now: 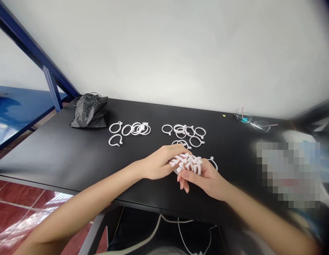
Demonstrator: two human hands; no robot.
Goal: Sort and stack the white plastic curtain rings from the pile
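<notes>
A bunch of white plastic curtain rings (189,163) with small tabs is gathered between my two hands, just above the near part of the table. My left hand (163,161) closes on the bunch from the left, its fingertips partly hidden behind the rings. From the right, my right hand (211,180) grips the same bunch, thumb on the near side and fingers curled beneath. Beyond my hands lies a loose group of similar rings (195,141). Farther left, a second group of white rings (127,130) rests on the tabletop, some overlapping.
The black table (82,156) meets a pale wall. A crumpled black plastic bag (91,111) sits at its back left, and eyeglasses (261,125) lie at the back right. A pixelated patch (288,175) covers something on the right. Cables (154,233) hang below the front edge.
</notes>
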